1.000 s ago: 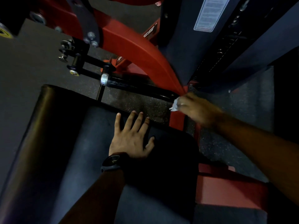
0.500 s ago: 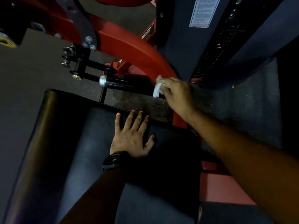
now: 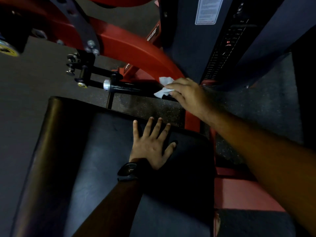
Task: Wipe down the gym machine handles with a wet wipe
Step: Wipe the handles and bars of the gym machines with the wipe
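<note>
The right hand (image 3: pixel 189 96) has its fingers curled over a crumpled white wet wipe (image 3: pixel 164 88), pressing it onto the black handle (image 3: pixel 130 87) at the end where that bar meets the curved red frame (image 3: pixel 136 50). The left hand (image 3: pixel 150 146) lies flat and open, fingers spread, on the dark seat pad (image 3: pixel 102 151), holding nothing. This looks like the wiping step itself. The next move likely calls for sliding the wipe along the handle toward its silver collar (image 3: pixel 106 85), wrapped snugly enough to reach the underside.
</note>
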Demonstrator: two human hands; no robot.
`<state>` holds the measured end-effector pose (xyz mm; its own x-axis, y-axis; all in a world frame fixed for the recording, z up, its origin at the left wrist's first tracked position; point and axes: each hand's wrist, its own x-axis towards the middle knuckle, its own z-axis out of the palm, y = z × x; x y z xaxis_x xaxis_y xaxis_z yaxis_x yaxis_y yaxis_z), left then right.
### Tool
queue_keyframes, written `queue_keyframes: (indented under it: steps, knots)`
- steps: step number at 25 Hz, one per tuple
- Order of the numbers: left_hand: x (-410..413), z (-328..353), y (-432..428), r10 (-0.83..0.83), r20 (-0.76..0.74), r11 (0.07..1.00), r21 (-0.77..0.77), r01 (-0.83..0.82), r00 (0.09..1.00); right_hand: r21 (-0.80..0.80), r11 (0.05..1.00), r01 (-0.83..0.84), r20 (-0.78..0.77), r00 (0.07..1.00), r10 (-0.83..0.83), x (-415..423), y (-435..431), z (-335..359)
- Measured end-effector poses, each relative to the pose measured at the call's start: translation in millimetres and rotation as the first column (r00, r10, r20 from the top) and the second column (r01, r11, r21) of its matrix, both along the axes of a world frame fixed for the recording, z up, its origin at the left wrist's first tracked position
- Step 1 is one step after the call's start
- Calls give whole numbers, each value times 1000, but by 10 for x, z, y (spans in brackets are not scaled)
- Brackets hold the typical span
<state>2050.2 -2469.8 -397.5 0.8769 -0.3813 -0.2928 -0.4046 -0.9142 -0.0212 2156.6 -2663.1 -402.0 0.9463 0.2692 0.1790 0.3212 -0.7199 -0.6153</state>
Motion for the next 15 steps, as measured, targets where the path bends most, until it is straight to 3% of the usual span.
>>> queue_keyframes:
  steps: [3,7,10,13,15]
  knots:
    - [-44,-51,-59,13,37,1000,-1,-13,999,-25,976,215,-77,973,-216,-10,-113,-99]
    - [-48,-154,-53,-32,92,999,18,30,995,96,989,116,33,992,-119,-18,124,-32]
    - [-39,-169,-46,-48,112,999,6,48,993,139,954,267,-137,959,-248,-10,-12,-43]
    - [-42,-182,-36,-45,124,999,7,45,991,146,973,179,-37,984,-176,-17,109,-68]
    - [-58,-183,-35,-46,131,999,-14,49,990,132,956,262,-92,964,-251,-29,25,-118]
